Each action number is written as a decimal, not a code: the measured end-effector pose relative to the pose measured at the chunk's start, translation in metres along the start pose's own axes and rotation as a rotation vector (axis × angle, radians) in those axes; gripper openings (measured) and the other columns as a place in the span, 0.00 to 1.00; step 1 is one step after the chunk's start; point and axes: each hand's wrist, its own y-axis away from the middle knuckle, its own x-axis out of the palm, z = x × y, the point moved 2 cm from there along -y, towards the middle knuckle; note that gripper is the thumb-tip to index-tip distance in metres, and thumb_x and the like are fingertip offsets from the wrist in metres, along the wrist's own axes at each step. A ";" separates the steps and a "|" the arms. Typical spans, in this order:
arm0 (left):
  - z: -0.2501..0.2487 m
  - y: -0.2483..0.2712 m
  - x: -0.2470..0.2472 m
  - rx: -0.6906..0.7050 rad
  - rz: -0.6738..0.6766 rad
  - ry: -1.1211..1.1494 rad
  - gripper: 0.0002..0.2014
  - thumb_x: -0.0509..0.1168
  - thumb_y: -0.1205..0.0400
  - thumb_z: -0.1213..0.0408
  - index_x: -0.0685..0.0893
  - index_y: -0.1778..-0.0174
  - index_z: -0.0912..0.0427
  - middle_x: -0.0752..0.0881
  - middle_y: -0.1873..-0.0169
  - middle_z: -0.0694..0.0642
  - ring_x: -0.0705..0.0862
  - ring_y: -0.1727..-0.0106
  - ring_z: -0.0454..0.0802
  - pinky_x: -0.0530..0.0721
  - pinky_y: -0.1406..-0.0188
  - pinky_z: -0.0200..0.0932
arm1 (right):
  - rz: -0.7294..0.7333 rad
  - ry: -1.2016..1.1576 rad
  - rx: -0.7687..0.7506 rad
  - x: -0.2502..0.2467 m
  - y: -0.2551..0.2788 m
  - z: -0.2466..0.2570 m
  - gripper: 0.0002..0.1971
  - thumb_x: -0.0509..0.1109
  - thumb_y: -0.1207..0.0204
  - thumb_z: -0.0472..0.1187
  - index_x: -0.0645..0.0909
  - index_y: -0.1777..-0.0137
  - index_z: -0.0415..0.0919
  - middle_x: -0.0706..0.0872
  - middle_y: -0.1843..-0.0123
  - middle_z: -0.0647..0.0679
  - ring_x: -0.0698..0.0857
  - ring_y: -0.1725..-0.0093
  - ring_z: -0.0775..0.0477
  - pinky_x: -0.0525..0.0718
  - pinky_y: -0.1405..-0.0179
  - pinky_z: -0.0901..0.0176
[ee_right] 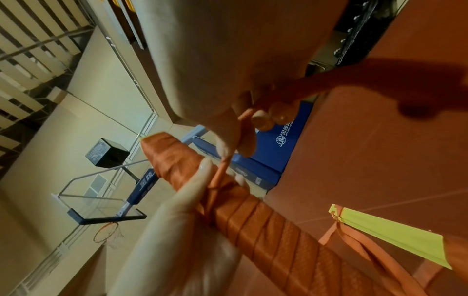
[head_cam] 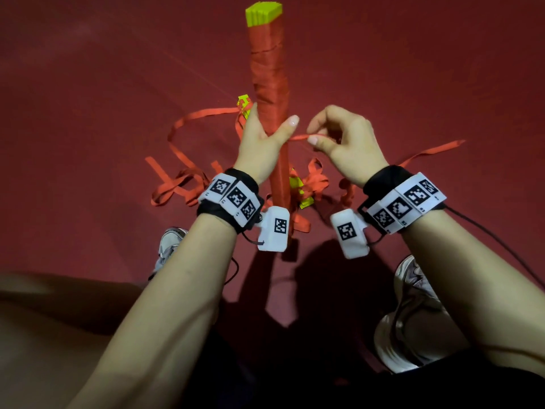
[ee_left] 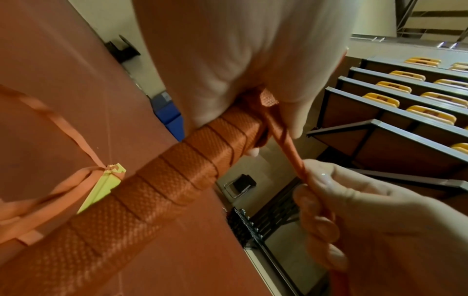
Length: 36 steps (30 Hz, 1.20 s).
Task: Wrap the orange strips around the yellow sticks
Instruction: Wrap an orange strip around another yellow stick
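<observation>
Woven orange strip (head_cam: 299, 137) spirals tightly round square yellow stick (head_cam: 269, 84) in hands

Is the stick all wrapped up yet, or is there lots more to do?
Nearly. The upright stick is wrapped down its visible length; only its yellow tip shows. The left hand grips it while the right hand pinches the orange strip. Loose strips and another yellow stick wait on the floor.

Indoor sports hall, as I read it: basketball hoop (ee_right: 106, 235) and blue padding (ee_right: 276, 144) beyond my right hand (ee_right: 228, 80), tiered seats (ee_left: 405, 100) past my left hand (ee_left: 240, 60), red floor (head_cam: 88, 113) beneath both.
</observation>
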 end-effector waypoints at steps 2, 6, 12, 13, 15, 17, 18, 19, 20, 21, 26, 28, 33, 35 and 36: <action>0.002 -0.003 -0.003 -0.012 0.036 -0.058 0.19 0.75 0.22 0.58 0.77 0.40 0.60 0.86 0.55 0.46 0.85 0.52 0.41 0.81 0.41 0.45 | 0.045 0.012 -0.004 -0.003 -0.002 0.003 0.01 0.73 0.23 0.40 0.86 0.54 0.47 0.88 0.63 0.51 0.85 0.62 0.52 0.83 0.53 0.51; 0.002 -0.003 -0.007 0.028 0.088 -0.070 0.17 0.74 0.19 0.58 0.78 0.40 0.60 0.87 0.53 0.52 0.86 0.49 0.49 0.84 0.37 0.53 | 0.131 0.181 -0.006 -0.003 -0.006 0.004 0.07 0.67 0.16 0.45 0.85 0.53 0.46 0.88 0.61 0.47 0.84 0.57 0.43 0.81 0.50 0.45; 0.003 -0.002 -0.005 -0.025 0.156 -0.040 0.21 0.75 0.23 0.50 0.79 0.42 0.59 0.87 0.46 0.66 0.86 0.44 0.57 0.81 0.29 0.68 | 0.309 0.230 0.100 0.001 -0.006 0.001 0.22 0.59 0.11 0.53 0.78 0.67 0.47 0.90 0.62 0.40 0.84 0.63 0.39 0.81 0.55 0.45; 0.003 -0.002 -0.005 -0.027 0.163 -0.035 0.22 0.75 0.23 0.50 0.79 0.42 0.60 0.86 0.48 0.63 0.85 0.44 0.55 0.81 0.29 0.67 | 0.324 0.218 0.116 0.001 -0.005 0.001 0.25 0.59 0.11 0.55 0.77 0.69 0.46 0.89 0.64 0.38 0.83 0.68 0.42 0.80 0.60 0.47; 0.003 -0.002 -0.005 -0.016 0.173 -0.034 0.24 0.75 0.22 0.51 0.79 0.40 0.63 0.85 0.49 0.59 0.85 0.45 0.52 0.81 0.30 0.63 | 0.307 0.179 0.143 0.000 -0.003 0.001 0.29 0.59 0.12 0.59 0.75 0.74 0.44 0.83 0.74 0.42 0.75 0.79 0.54 0.74 0.68 0.53; 0.005 -0.004 -0.005 -0.014 0.176 -0.025 0.22 0.75 0.22 0.52 0.79 0.40 0.63 0.85 0.50 0.58 0.85 0.46 0.52 0.81 0.31 0.61 | 0.262 0.119 0.160 -0.003 -0.004 0.001 0.32 0.62 0.14 0.62 0.74 0.77 0.43 0.74 0.82 0.51 0.70 0.83 0.56 0.70 0.72 0.60; 0.005 -0.005 -0.005 -0.014 0.181 -0.019 0.21 0.75 0.22 0.53 0.78 0.41 0.61 0.85 0.51 0.57 0.85 0.47 0.51 0.82 0.33 0.60 | 0.256 0.088 0.149 -0.005 -0.003 0.002 0.31 0.64 0.16 0.62 0.76 0.76 0.41 0.72 0.84 0.53 0.69 0.83 0.57 0.69 0.74 0.64; 0.007 -0.006 -0.005 -0.011 0.182 -0.014 0.19 0.75 0.22 0.54 0.78 0.42 0.60 0.84 0.53 0.55 0.84 0.48 0.50 0.82 0.36 0.57 | 0.258 0.047 0.124 -0.007 -0.003 0.002 0.29 0.69 0.19 0.62 0.80 0.73 0.40 0.73 0.83 0.54 0.69 0.82 0.57 0.68 0.75 0.65; 0.007 -0.006 -0.005 -0.010 0.180 -0.009 0.19 0.75 0.22 0.56 0.77 0.43 0.60 0.84 0.54 0.53 0.83 0.50 0.49 0.83 0.40 0.53 | 0.259 0.013 0.088 -0.009 -0.004 0.002 0.23 0.75 0.23 0.60 0.83 0.67 0.40 0.75 0.80 0.56 0.70 0.80 0.59 0.68 0.73 0.66; 0.009 -0.007 -0.005 -0.006 0.177 -0.004 0.18 0.75 0.21 0.57 0.77 0.43 0.61 0.83 0.56 0.51 0.83 0.52 0.47 0.82 0.43 0.49 | 0.256 -0.017 0.048 -0.010 -0.004 0.003 0.17 0.81 0.27 0.56 0.84 0.60 0.42 0.76 0.78 0.59 0.71 0.78 0.60 0.69 0.71 0.66; 0.012 -0.010 -0.004 0.007 0.167 0.012 0.14 0.74 0.21 0.63 0.76 0.45 0.59 0.83 0.58 0.47 0.83 0.54 0.44 0.81 0.44 0.45 | 0.131 -0.082 -0.120 -0.010 -0.004 0.011 0.13 0.83 0.32 0.41 0.83 0.52 0.44 0.68 0.72 0.51 0.65 0.71 0.55 0.65 0.68 0.56; 0.012 -0.010 -0.005 0.007 0.158 0.016 0.13 0.74 0.21 0.63 0.77 0.46 0.58 0.83 0.58 0.48 0.83 0.54 0.45 0.82 0.45 0.46 | 0.105 -0.086 -0.128 -0.010 -0.004 0.012 0.09 0.82 0.30 0.43 0.85 0.56 0.44 0.75 0.71 0.50 0.70 0.70 0.56 0.70 0.66 0.56; 0.013 -0.009 -0.003 -0.010 0.155 0.039 0.14 0.75 0.21 0.62 0.77 0.45 0.58 0.84 0.58 0.47 0.84 0.53 0.46 0.83 0.43 0.50 | 0.071 0.012 -0.100 -0.008 -0.006 0.011 0.10 0.75 0.22 0.47 0.86 0.61 0.42 0.85 0.66 0.52 0.78 0.66 0.56 0.74 0.62 0.56; 0.012 -0.009 -0.001 -0.014 0.173 0.064 0.15 0.75 0.21 0.60 0.77 0.44 0.58 0.84 0.57 0.49 0.83 0.52 0.48 0.84 0.42 0.52 | 0.104 0.045 -0.012 -0.006 -0.006 0.007 0.15 0.72 0.18 0.48 0.84 0.66 0.45 0.82 0.74 0.57 0.75 0.72 0.59 0.70 0.67 0.62; 0.011 -0.008 -0.001 -0.021 0.186 0.073 0.15 0.75 0.21 0.60 0.77 0.44 0.58 0.83 0.56 0.52 0.83 0.51 0.49 0.85 0.44 0.49 | 0.131 0.054 0.048 -0.004 -0.005 0.005 0.18 0.70 0.16 0.49 0.83 0.68 0.46 0.79 0.79 0.59 0.74 0.76 0.60 0.68 0.71 0.65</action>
